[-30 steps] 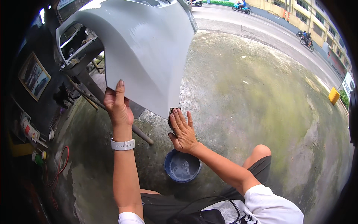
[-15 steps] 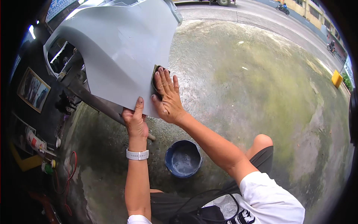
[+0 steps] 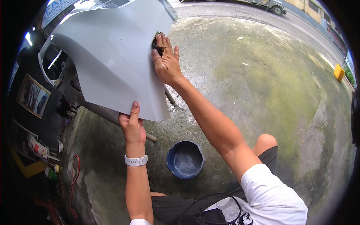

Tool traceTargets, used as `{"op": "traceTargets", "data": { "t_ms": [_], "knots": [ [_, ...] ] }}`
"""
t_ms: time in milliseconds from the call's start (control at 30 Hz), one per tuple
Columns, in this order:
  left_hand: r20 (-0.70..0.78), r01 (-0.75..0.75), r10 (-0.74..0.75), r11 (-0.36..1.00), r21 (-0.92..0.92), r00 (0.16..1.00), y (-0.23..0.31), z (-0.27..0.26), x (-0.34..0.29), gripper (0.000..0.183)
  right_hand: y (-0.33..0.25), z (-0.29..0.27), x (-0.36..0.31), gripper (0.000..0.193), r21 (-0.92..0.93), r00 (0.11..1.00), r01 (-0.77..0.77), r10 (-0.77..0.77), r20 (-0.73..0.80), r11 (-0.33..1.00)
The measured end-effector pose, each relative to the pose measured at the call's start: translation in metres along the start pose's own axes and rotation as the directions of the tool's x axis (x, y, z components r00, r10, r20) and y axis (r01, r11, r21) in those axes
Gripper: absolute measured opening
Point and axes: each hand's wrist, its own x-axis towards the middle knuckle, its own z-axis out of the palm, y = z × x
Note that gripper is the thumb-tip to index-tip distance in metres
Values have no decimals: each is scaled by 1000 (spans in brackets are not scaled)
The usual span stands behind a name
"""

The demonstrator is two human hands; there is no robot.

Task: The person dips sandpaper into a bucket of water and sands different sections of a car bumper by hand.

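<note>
A large light-grey car bumper [image 3: 108, 56] fills the upper left, its wide curved face turned up toward me. My left hand [image 3: 132, 125] grips its lower edge, thumb on top of the panel and fingers underneath. On the right edge of the panel, my right hand [image 3: 167, 62] presses a dark, folded sheet of sandpaper [image 3: 158, 45] against the surface. The fingers lie stretched over the sheet, which shows past the fingertips and by the thumb. What my left fingers touch beneath the panel is hidden.
A blue basin [image 3: 185, 159] with greyish water stands on the wet concrete floor [image 3: 255, 90]. Below the bumper run stand bars [image 3: 150, 137]. A red cord [image 3: 77, 168] lies at left, near a framed picture [image 3: 33, 96]. A yellow container [image 3: 339, 72] stands far right; a vehicle passes beyond.
My right hand has slid up along the panel's right edge with the sandpaper. The bumper's lower end has shifted slightly, and my left hand has moved a little left with it.
</note>
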Motion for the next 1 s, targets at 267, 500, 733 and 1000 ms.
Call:
{"op": "traceTargets", "data": {
  "t_ms": [267,500,733,1000],
  "knots": [
    [-11,11,-11,1000,-8,1000,-3,-5,-5,37,-21,11,-121,76,-90,932,360,-354,75,929],
    [26,43,-43,999,25,999,-7,-9,-5,46,-96,21,65,70,-231,803,592,-589,91,772],
    [43,19,-20,1000,12,999,-4,-14,-6,48,-87,23,21,74,-238,788,614,-599,141,753],
    [184,-84,71,995,61,980,6,-6,-8,48,-69,8,-9,70,-188,791,608,-568,229,771]
  ]
}}
